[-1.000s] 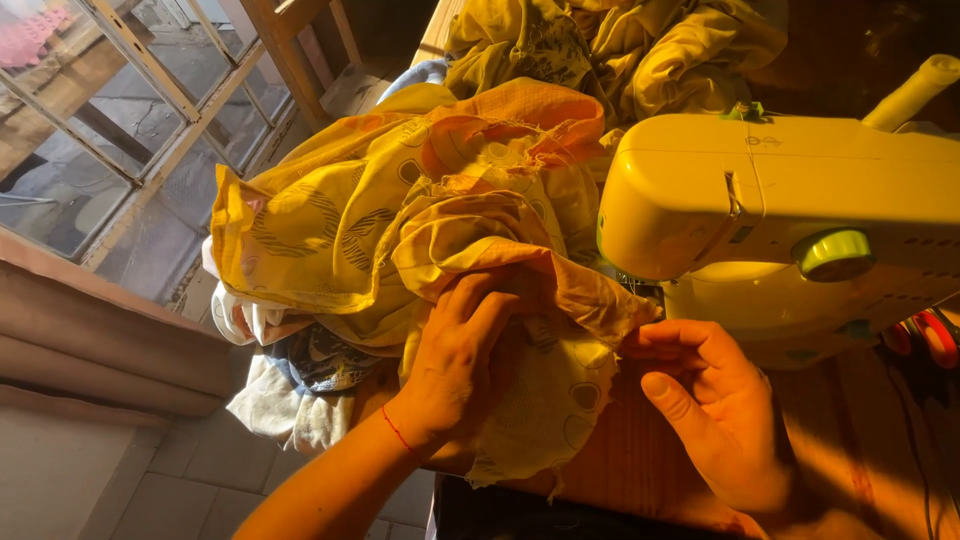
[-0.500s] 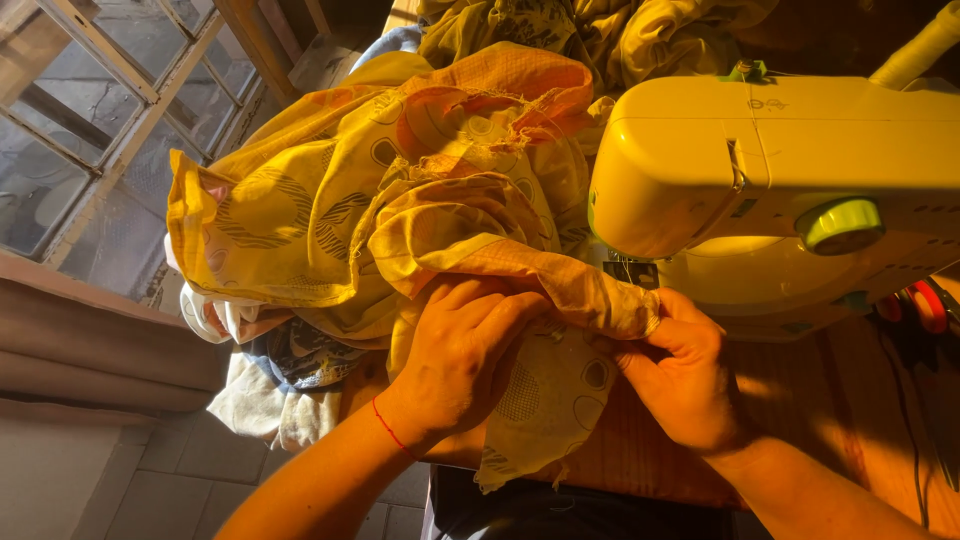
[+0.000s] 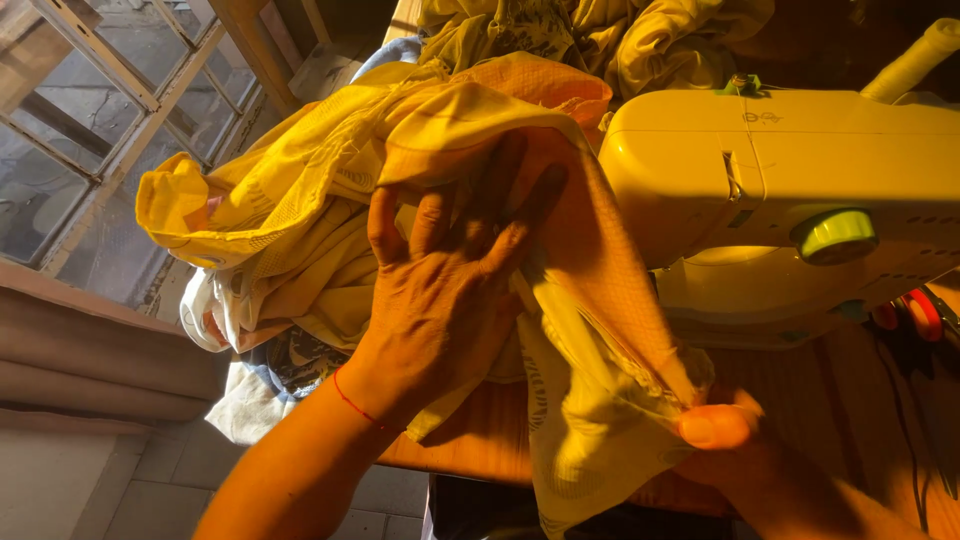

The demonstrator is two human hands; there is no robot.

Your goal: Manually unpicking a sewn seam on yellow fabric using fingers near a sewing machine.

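A heap of yellow fabric point(image 3: 300, 200) lies on the wooden table to the left of a pale yellow sewing machine point(image 3: 790, 190). My left hand point(image 3: 450, 290), with a thin red thread at the wrist, lies spread flat on the fabric with fingertips tucked under a raised fold. My right hand point(image 3: 730, 440) pinches the lower edge of the same fabric between thumb and fingers near the table's front edge. The stretched cloth between both hands hides part of the machine's base.
More crumpled yellow cloth point(image 3: 600, 40) is piled behind the machine. A green dial point(image 3: 835, 235) sits on the machine's side. Red-handled scissors point(image 3: 915, 312) lie at the right. A window with wooden frame point(image 3: 110, 110) is at the left, tiled floor below.
My left hand has opened and slid up under a fold, lifting it. My right hand has pulled the fabric's edge down toward me, stretching the cloth.
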